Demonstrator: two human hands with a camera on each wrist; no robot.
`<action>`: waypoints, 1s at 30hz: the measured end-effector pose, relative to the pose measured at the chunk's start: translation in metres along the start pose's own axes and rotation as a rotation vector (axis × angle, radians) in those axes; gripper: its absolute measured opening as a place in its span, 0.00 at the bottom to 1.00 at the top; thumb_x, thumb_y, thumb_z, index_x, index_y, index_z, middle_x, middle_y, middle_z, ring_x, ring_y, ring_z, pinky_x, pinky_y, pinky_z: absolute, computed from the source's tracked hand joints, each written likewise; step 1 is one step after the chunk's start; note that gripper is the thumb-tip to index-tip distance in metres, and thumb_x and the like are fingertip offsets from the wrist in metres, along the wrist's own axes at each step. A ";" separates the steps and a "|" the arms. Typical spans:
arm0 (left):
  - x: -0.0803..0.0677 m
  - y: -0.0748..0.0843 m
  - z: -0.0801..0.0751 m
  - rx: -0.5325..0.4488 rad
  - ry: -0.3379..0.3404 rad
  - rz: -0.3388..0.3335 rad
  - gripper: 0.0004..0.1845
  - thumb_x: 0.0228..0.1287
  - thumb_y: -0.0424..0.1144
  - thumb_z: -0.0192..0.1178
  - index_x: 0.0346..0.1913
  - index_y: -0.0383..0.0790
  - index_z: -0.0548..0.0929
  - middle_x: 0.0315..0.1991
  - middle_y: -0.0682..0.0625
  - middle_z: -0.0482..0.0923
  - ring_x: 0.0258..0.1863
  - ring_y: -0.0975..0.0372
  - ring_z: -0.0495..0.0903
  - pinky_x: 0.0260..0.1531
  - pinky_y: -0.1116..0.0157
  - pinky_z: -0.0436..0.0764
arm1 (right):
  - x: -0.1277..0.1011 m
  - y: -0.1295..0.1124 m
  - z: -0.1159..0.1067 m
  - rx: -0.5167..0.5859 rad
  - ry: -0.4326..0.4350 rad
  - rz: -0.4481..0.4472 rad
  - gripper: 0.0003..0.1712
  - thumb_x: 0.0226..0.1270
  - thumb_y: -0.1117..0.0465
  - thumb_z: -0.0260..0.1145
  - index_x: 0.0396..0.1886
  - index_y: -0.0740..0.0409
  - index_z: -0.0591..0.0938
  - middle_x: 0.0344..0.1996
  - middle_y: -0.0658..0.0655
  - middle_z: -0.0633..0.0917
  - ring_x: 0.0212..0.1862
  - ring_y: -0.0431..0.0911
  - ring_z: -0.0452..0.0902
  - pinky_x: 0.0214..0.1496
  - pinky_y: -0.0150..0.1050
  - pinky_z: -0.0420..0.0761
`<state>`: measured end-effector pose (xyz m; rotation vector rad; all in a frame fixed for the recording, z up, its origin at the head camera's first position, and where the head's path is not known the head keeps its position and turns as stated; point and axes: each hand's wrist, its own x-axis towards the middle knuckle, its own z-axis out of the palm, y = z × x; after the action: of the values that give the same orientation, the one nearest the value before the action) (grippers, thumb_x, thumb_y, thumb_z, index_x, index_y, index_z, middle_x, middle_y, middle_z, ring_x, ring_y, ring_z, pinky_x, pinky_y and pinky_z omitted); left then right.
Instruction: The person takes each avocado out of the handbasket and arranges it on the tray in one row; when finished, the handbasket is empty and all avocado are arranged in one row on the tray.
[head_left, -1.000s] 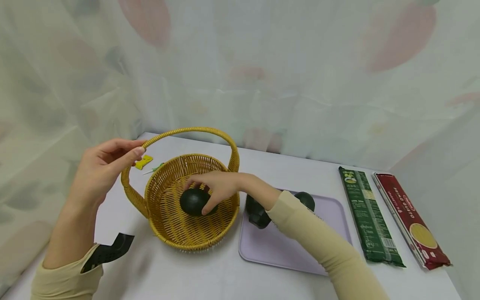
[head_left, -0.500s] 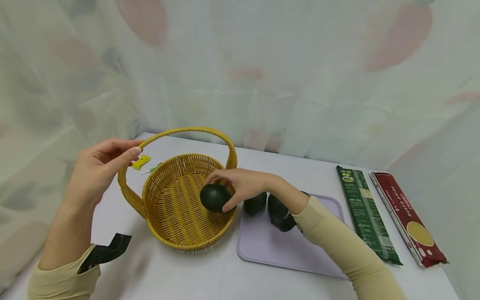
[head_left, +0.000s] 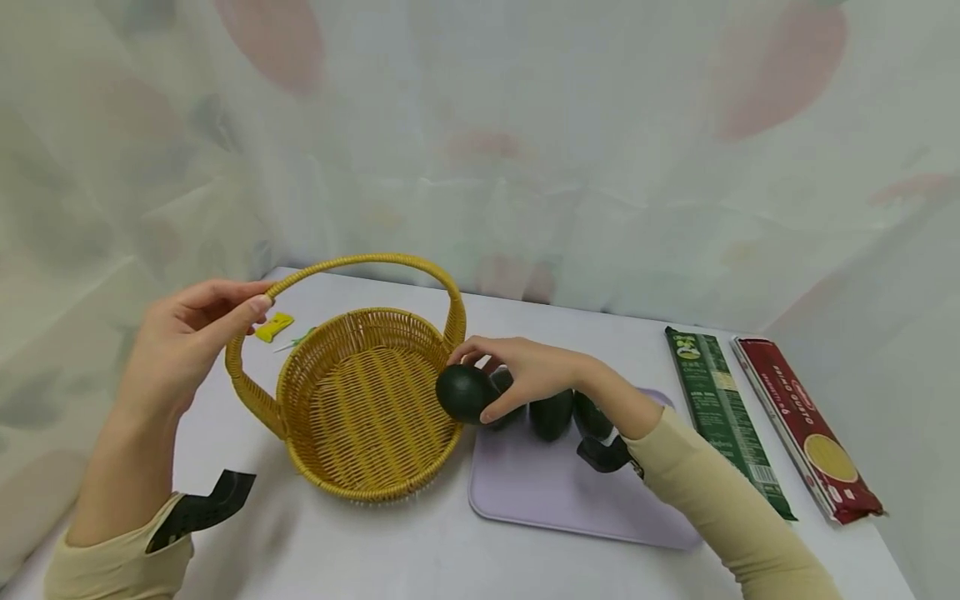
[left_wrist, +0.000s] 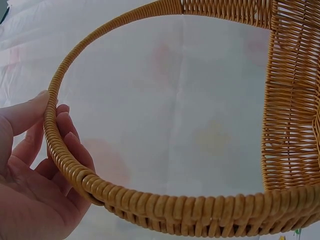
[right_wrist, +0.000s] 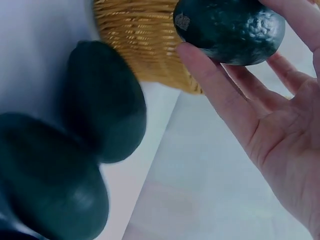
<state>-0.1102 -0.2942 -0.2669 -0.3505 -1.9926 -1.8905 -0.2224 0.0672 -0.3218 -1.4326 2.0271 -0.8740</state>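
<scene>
My left hand (head_left: 183, 337) pinches the arched handle (head_left: 363, 259) of a yellow wicker basket (head_left: 375, 421) between thumb and fingers. In the left wrist view, the thumb lies on the outside of the handle and the fingertips show inside it. My right hand (head_left: 532, 371) grips a dark green avocado (head_left: 463, 393) over the basket's right rim. In the right wrist view, that avocado (right_wrist: 225, 32) shows a pale stem scar. More avocados (head_left: 551, 415) lie on a pale purple tray (head_left: 570, 496), partly hidden by my right hand and wrist.
A green pasta packet (head_left: 723, 417) and a red spaghetti packet (head_left: 806, 425) lie right of the tray. Behind the basket's left side are a small yellow object (head_left: 274, 327) and a green-handled tool (head_left: 302, 338). A patterned curtain (head_left: 585, 167) hangs behind the table.
My right hand has moved right with the avocado, from inside the basket to its right rim. The basket floor is now uncovered. My left hand stays on the handle.
</scene>
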 end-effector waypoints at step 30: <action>0.001 -0.005 -0.001 -0.103 -0.029 0.057 0.09 0.61 0.16 0.57 0.43 0.19 0.81 0.39 0.46 0.86 0.30 0.61 0.78 0.31 0.73 0.77 | -0.138 0.037 0.002 0.102 0.308 0.332 0.40 0.54 0.52 0.78 0.65 0.42 0.68 0.62 0.48 0.72 0.63 0.47 0.70 0.63 0.53 0.69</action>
<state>-0.1133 -0.2957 -0.2714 -0.4603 -1.8872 -1.9674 -0.2005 0.2066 -0.3458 -0.9122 2.3179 -1.0817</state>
